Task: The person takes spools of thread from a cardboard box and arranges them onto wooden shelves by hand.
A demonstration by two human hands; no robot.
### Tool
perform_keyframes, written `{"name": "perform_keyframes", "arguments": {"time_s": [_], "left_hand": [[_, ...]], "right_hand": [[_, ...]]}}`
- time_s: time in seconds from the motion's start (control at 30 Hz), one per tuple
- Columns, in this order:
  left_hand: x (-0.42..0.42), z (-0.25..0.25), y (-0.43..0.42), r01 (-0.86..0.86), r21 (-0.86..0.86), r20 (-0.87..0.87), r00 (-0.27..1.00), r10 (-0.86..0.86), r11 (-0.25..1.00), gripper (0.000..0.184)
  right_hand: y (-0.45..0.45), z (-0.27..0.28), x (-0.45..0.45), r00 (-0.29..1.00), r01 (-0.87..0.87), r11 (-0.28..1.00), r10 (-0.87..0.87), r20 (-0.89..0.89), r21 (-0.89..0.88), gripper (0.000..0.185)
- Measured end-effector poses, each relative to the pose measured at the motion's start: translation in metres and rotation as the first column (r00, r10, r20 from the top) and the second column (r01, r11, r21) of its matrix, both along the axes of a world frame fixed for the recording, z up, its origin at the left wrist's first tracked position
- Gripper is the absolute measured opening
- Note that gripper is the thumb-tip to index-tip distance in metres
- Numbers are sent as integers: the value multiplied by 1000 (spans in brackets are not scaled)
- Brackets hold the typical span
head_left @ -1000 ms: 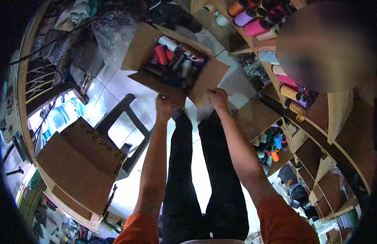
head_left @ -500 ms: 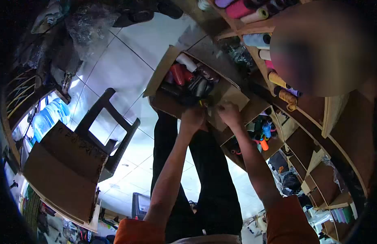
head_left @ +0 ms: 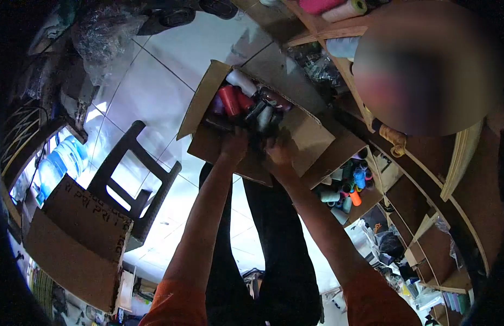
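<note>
An open cardboard box (head_left: 204, 103) of thread spools stands before my legs, its flaps spread. Among the contents are a red spool (head_left: 228, 101), a white spool (head_left: 241, 82) and several dark ones, one of them a grey spool (head_left: 265, 118). My left hand (head_left: 234, 144) reaches into the near side of the box, its fingers lost in shadow among the dark spools. Close to its right, my right hand (head_left: 277, 152) dips in by the near flap, with fingertips pointing down. Shadow hides whether either hand grips anything.
A second box (head_left: 334, 173) with colourful spools, including an orange spool (head_left: 355, 198), sits at the right. Wooden shelves (head_left: 339, 65) with thread run along the right side. A dark plastic stool (head_left: 133, 168) and a folded cardboard piece (head_left: 81, 239) stand left. Clear plastic wrap (head_left: 108, 41) lies upper left.
Both hands have moved left and deeper into the box, from its near edge and right flap. The view has shifted a little, showing more of the second box's spools.
</note>
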State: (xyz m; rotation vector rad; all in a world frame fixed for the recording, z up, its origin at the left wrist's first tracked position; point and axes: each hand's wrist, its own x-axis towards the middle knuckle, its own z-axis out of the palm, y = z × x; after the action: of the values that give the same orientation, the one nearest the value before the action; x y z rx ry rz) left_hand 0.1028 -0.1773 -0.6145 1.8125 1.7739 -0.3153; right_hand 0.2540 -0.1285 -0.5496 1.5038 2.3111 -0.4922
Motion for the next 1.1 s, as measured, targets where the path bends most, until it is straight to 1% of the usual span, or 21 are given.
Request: {"name": "perform_keyframes", "arguments": {"time_s": [0.03,0.1,0.13,0.2,0.23,0.33,0.37,0.4,0.43,0.47,0.5,0.53,0.57,0.6,0.63,0.7,0.77,0.83,0.87,0.97,1.1], "left_hand": [[0,3,5,-73,20,75,995,71,997,39],[-2,20,23,-226,30,235,948,212,974,42],[-4,35,32,-300,21,318,907,278,954,44],[-23,99,65,-441,-29,480,781,399,897,50],[-32,122,75,-460,30,532,759,375,888,51],[-60,191,83,-520,154,654,691,307,840,57],[-68,200,80,-594,67,781,531,328,802,56],[-65,225,83,-673,-340,907,-50,418,657,52],[-73,244,87,-687,-234,924,63,378,688,54],[-81,275,100,-622,-104,931,214,297,776,59],[-69,299,107,-667,-293,934,-45,355,685,62],[-70,312,116,-677,-102,945,163,284,729,65],[-62,323,122,-676,-128,971,65,232,726,66],[-54,335,128,-673,-154,983,-28,183,723,68],[-46,347,137,-686,-177,979,-47,199,706,68],[-25,372,147,-673,-316,945,-157,288,669,68],[-8,364,150,-596,-420,908,-270,321,685,66],[7,368,155,-500,-524,847,-388,363,689,62],[15,362,156,-531,-410,909,-303,286,741,59],[39,371,155,-340,-657,740,-460,491,673,60],[71,381,151,-111,-800,485,-697,528,590,63]], "right_hand": [[3,14,0,1000,-13,999,13,16,-32,45],[16,40,2,968,211,939,-239,-76,-272,50],[27,63,3,931,284,908,-338,-137,-308,51],[58,119,10,812,415,825,-526,-252,-385,53],[66,137,21,848,280,942,-334,-412,-187,55],[100,233,40,755,325,913,-407,-515,-245,55],[113,277,39,778,275,937,-349,-522,-217,56],[127,318,41,807,222,960,-281,-520,-174,56],[136,346,49,828,178,981,-188,-529,-72,56],[150,381,53,821,140,987,-159,-548,-77,53],[163,404,63,781,159,987,-138,-609,-20,51],[172,424,73,736,175,984,-115,-668,24,49],[184,444,83,796,204,968,-78,-600,144,48],[196,463,85,708,294,935,-73,-703,199,48],[216,469,101,729,322,894,-24,-684,312,47],[252,492,111,876,251,793,58,-478,556,46],[286,495,133,856,426,783,-187,-481,453,44],[325,491,148,863,428,768,-191,-467,476,51],[344,487,158,867,429,763,-198,-458,483,54],[406,462,202,833,456,728,-148,-533,512,47],[445,447,229,955,70,806,117,-274,587,52]]}}
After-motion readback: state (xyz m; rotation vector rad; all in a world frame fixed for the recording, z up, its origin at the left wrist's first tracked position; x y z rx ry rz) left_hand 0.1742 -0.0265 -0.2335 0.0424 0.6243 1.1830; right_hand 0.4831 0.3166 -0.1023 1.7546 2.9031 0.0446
